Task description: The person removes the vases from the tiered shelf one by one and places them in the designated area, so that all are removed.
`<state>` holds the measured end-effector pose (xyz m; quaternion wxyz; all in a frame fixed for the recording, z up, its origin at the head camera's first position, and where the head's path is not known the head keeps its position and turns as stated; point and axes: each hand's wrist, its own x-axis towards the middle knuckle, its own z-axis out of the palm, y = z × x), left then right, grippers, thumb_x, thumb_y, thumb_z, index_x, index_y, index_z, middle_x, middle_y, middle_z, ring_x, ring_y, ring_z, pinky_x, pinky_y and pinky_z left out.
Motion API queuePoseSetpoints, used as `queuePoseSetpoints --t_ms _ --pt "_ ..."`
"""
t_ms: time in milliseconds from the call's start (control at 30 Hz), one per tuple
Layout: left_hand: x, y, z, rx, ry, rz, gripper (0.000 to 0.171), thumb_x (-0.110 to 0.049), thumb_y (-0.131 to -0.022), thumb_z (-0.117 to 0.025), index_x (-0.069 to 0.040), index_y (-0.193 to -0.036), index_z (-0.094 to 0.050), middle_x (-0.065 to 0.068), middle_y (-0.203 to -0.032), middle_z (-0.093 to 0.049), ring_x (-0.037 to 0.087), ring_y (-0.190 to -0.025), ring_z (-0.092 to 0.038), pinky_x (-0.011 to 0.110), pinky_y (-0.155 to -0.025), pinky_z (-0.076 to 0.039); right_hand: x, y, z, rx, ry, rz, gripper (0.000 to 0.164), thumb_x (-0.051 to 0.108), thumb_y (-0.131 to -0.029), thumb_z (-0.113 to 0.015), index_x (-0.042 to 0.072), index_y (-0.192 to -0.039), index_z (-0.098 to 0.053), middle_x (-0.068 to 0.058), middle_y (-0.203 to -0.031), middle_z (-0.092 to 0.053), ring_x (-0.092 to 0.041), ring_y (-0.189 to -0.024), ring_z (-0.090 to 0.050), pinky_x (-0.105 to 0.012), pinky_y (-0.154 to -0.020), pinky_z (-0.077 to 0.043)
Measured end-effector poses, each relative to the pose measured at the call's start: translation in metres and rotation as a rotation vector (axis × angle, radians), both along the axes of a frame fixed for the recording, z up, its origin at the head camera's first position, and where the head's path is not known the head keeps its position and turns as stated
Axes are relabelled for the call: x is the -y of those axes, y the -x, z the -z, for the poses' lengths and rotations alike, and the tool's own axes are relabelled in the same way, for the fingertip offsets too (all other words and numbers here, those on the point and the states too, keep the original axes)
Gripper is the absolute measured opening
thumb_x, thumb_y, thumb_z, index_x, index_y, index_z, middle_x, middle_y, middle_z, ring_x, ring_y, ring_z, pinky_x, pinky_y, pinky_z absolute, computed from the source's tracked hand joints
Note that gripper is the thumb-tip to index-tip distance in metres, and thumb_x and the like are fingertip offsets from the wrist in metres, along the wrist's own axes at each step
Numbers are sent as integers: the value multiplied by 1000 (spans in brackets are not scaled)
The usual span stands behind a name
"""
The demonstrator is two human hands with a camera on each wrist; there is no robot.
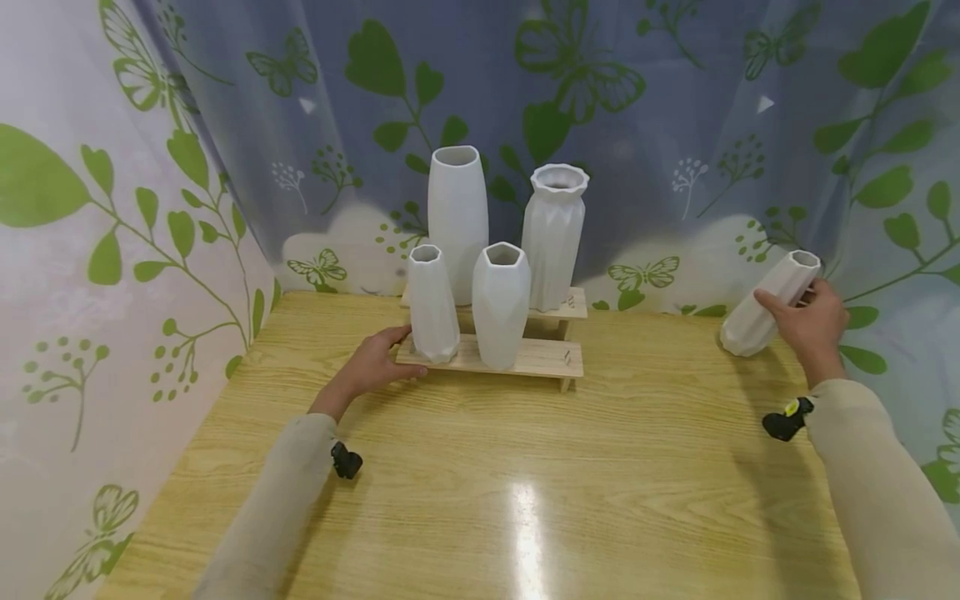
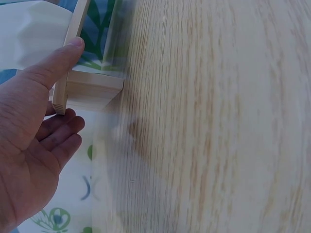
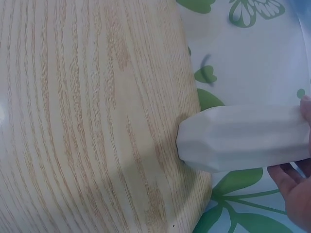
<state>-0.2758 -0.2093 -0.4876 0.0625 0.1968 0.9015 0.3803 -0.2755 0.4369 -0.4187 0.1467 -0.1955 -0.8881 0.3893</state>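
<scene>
At the far right of the head view my right hand [image 1: 816, 327] grips a slim white faceted vase [image 1: 757, 312] round its upper part, thumb on the near side. In the right wrist view that vase [image 3: 238, 138] has its base close over the table's back edge. My left hand [image 1: 372, 360] holds the left end of a two-step wooden stand [image 1: 551, 357]. The left wrist view has the thumb along the board [image 2: 73, 29] and the other fingers behind its end. A slim ribbed white vase [image 1: 433, 308] stands on the lower step, right beside the left hand.
A faceted white vase [image 1: 501, 308] also stands on the lower step. On the upper step are a tall smooth vase [image 1: 457, 217] and one with a scalloped rim [image 1: 555, 242]. Behind the wooden table [image 1: 637, 467] hangs a curtain [image 1: 480, 50] with leaves and butterflies.
</scene>
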Motion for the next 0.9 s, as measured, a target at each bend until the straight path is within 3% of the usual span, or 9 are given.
queuePoseSetpoints --t_ms 100,200,300,433,567,767,900 --pt "0 0 1 4 -2 2 91 -34 -87 -84 -5 -159 -37 19 -156 -45 43 -141 -44 62 -111 -41 -1 -1 0 -3 -14 -3 84 53 -95 -65 -2 -153 -41 -28 -148 -48 -37 -124 -53 -57 -102 -50" --pt "0 1 2 6 1 3 91 -37 -87 -84 -6 -159 -37 19 -157 -45 43 -142 -43 61 -111 -41 -3 -2 -1 -2 -29 -10 85 55 -93 -67 0 -153 -43 -25 -146 -51 -19 -107 -56 -41 -89 -54" --pt "0 2 1 7 -1 3 91 -38 -86 -84 -6 -158 -38 19 -157 -45 43 -142 -44 61 -111 -41 -6 -3 -2 11 -18 -26 89 58 -91 -68 0 -153 -43 -25 -146 -51 -10 -101 -53 -25 -78 -49" --pt "0 0 1 13 -9 2 91 -36 -87 -84 -6 -159 -37 19 -157 -44 44 -141 -43 62 -111 -41 -10 -7 -4 31 14 -52 95 60 -90 -68 0 -156 -37 -26 -152 -46 -15 -110 -55 -18 -77 -47" --pt "-1 0 1 17 -11 1 90 -34 -87 -84 -6 -159 -37 19 -157 -44 44 -142 -43 62 -111 -41 -13 -12 -4 23 29 -63 95 59 -91 -68 2 -158 -35 -26 -154 -44 -7 -106 -54 -13 -76 -46" --pt "-1 0 1 13 -6 1 89 -32 -88 -84 -6 -159 -37 19 -157 -44 43 -142 -43 62 -111 -41 -18 -21 -3 9 27 -37 93 59 -90 -68 5 -159 -36 -22 -157 -42 -12 -114 -57 -5 -67 -41" --pt "-1 0 2 16 -14 -2 89 -32 -87 -84 -6 -159 -38 19 -157 -44 44 -142 -43 62 -111 -41 -17 -28 -2 -20 6 -15 90 59 -89 -70 8 -157 -41 -20 -155 -46 -7 -113 -58 -4 -67 -41"
